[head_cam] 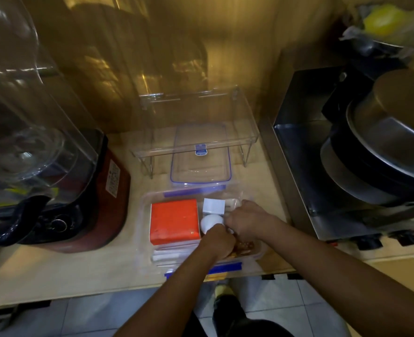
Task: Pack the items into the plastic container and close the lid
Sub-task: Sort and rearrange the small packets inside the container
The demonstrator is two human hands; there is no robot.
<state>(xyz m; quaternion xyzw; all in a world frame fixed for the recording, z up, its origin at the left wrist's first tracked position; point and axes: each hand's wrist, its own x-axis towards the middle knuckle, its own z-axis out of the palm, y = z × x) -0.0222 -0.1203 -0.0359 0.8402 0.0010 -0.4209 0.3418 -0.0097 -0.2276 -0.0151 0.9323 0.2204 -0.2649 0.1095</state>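
A clear plastic container (144, 215) with blue clips stands open at the counter's front edge. Inside lie an orange box (174, 221) on the left, a small white box (213, 206) at the back, a white egg-like object (210, 222) and something brown (246, 246) at the front right. Both hands are down in the container's right half. My left hand (216, 242) is closed beside the white round object. My right hand (246, 222) is closed next to it; what either holds is hidden. The clear lid (201, 154) with a blue seal lies behind the container.
A red blender (79, 203) with a clear jug stands to the left. A clear rack (196, 125) straddles the lid at the back. A steel tray (298, 166) with stacked pans (383, 154) is on the right. Tiled floor lies below the counter edge.
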